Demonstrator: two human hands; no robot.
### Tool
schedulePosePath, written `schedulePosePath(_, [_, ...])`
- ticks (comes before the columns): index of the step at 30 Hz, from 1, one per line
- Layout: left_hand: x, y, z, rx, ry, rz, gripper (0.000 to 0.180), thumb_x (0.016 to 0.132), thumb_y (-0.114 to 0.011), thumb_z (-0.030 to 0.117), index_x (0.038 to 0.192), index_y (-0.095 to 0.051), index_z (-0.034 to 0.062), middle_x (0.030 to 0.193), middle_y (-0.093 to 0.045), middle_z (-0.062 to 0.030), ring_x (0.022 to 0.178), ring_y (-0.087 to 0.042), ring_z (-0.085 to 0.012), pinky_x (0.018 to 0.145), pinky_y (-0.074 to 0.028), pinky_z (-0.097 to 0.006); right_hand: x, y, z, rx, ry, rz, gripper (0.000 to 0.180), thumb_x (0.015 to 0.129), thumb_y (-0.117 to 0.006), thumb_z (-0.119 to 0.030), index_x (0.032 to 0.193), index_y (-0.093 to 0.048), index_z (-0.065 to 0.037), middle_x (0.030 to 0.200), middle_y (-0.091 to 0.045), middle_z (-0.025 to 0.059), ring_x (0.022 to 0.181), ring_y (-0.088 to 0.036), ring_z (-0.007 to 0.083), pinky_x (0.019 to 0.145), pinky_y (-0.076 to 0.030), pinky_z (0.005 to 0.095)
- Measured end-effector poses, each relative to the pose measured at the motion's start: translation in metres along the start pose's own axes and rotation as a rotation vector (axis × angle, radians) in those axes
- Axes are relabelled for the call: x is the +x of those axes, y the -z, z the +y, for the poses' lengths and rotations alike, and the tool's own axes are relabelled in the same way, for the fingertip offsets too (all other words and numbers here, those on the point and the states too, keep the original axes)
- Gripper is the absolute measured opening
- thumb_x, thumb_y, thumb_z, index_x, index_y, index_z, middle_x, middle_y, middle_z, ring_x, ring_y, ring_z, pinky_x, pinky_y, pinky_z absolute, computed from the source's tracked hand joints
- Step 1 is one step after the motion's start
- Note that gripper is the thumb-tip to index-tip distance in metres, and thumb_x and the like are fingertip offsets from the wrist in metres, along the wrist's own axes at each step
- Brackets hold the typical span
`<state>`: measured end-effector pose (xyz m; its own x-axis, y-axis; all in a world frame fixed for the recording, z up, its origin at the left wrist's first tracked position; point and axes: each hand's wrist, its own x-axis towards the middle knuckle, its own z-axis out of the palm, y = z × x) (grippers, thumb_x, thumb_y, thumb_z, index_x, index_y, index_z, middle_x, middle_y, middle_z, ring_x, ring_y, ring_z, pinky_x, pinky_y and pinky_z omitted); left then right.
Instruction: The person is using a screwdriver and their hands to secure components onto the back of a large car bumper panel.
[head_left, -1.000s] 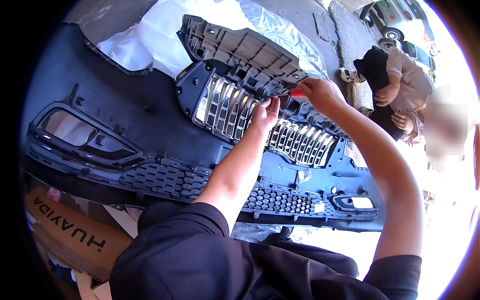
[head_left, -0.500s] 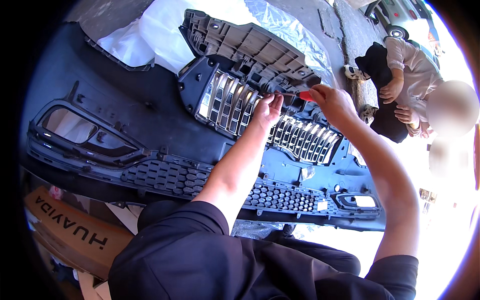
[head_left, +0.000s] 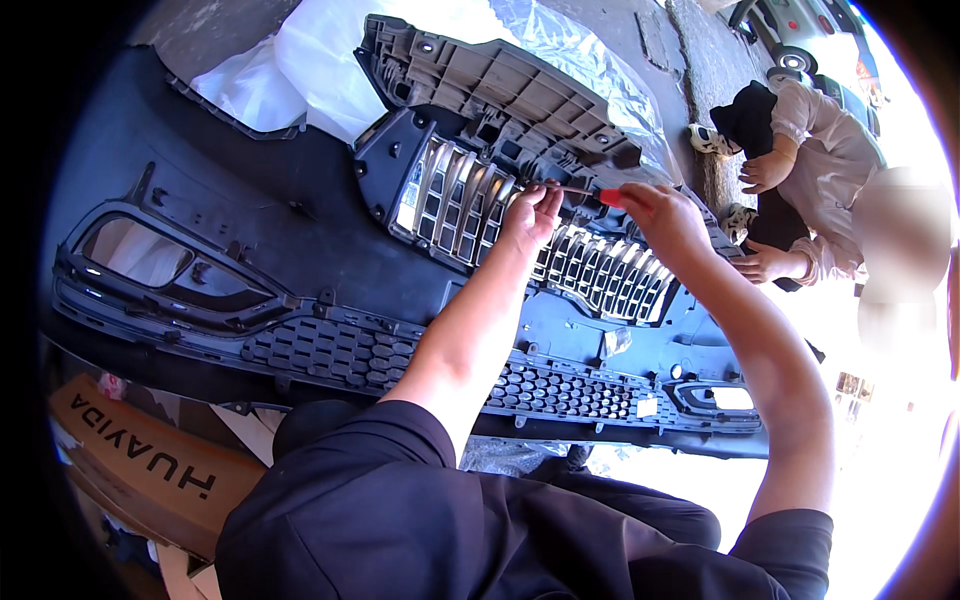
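Your right hand [head_left: 668,218] has a closed grip on a red-handled screwdriver [head_left: 600,196], its shaft pointing left at the chrome-slatted grille [head_left: 520,235] of a black plastic car bumper [head_left: 250,240]. Your left hand [head_left: 530,215] pinches the shaft's tip against the grille's upper edge. Another person [head_left: 820,170] crouches nearby.

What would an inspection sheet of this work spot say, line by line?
Surface: dark car bumper lying inner side up on the ground.
Job's things: chrome-slatted grille set in the bumper; red-handled screwdriver, tip at the grille's upper edge.
Clutter: clear plastic sheet; cardboard box.
Grippers: left hand pinches by the screwdriver tip; right hand grips its handle.
Cables: nothing seen.
Surroundings: another person crouching on the pavement; parked car.
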<state>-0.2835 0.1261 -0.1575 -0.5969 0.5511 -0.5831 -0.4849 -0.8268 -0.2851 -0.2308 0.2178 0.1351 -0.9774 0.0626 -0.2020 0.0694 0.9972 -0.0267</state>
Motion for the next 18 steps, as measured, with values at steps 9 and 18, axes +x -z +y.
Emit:
schedulePosePath(9, [-0.001,-0.004,0.002,-0.054,-0.038,-0.015,0.013,0.098,-0.056,-0.008,0.108,-0.064,-0.0063,0.113,-0.071,-0.0188,0.110,-0.070,-0.0299,0.104,-0.059,-0.042,0.005,0.005,-0.012,-0.214,0.391,0.023,0.028,0.097,-0.065,-0.019,0.125,-0.067,-0.023,0.103,-0.060,0.0095,0.096,-0.069,0.0346,0.082,-0.058,0.0449])
schedulePosePath(18, [0.001,-0.014,-0.006,-0.144,-0.060,0.062,0.013,0.100,-0.058,-0.005,0.111,-0.064,-0.0078,0.113,-0.071,-0.0176,0.110,-0.070,-0.0281,0.104,-0.059,-0.039,0.049,0.007,-0.013,0.032,-0.328,-0.288,0.037,0.103,-0.058,-0.039,0.125,-0.068,-0.012,0.083,-0.075,0.0127,0.083,-0.075,0.0304,0.076,-0.057,0.0452])
